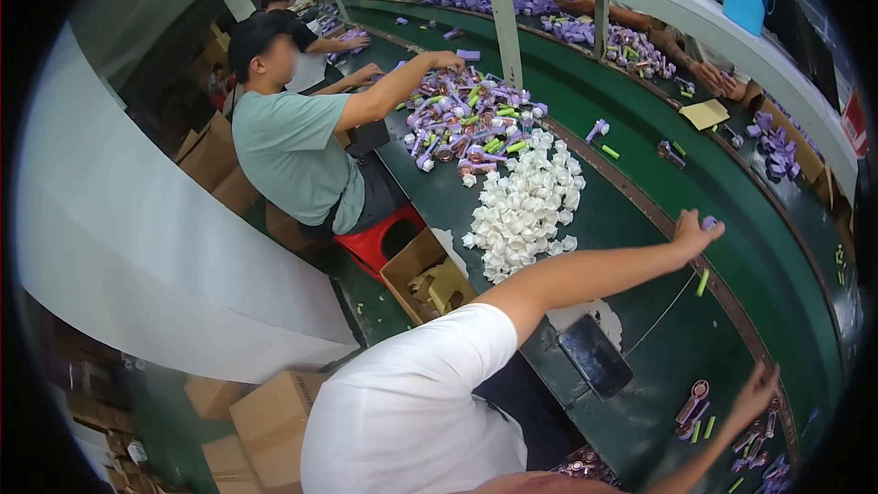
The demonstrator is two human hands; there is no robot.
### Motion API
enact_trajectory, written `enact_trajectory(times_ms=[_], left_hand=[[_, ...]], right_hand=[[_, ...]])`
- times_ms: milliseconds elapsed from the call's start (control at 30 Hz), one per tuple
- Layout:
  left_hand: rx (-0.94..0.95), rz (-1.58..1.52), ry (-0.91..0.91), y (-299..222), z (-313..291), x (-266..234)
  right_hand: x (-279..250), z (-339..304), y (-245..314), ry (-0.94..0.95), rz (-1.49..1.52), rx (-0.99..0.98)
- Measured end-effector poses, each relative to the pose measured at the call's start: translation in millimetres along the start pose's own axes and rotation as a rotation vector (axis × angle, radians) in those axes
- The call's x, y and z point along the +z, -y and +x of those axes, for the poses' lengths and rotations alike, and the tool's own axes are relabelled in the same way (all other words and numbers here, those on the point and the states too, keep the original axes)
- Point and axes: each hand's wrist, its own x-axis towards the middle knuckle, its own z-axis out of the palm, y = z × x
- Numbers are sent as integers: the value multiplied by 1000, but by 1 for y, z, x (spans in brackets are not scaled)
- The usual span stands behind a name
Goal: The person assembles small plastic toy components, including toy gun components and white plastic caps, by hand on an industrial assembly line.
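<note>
My left arm in a white sleeve stretches over the belt's near rail. My left hand [698, 236] is closed on a small purple piece [710, 222]. A bright green stick [702, 282] lies just below that hand, by the rail. Lower right, my right hand [754, 395] is held over the table's belt-side edge, fingers stretched out, with nothing visible in them. Near it lie a purple piece with a round copper-coloured head [693, 402], several green sticks [710, 427] and more purple parts [755, 444].
A green conveyor belt [732, 210] curves past the dark table. A heap of white faceted pieces [530, 206] adjoins a mixed purple pile [466, 119]. A phone-like black slab [594, 355] lies nearby. A co-worker in a green shirt [293, 151] sits left; other hands work across the belt.
</note>
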Motion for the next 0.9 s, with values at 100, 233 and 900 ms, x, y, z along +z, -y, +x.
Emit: enact_trajectory(times_ms=[100,233,900], left_hand=[[-14,235,73,-20,17,10],[490,262,308,29,-49,26],[1103,277,1077,19,-147,-5]], right_hand=[[-91,17,-187,-182,-587,-68],[-118,4,-100,-130,-762,-265],[29,-46,42,151,-101,-130]])
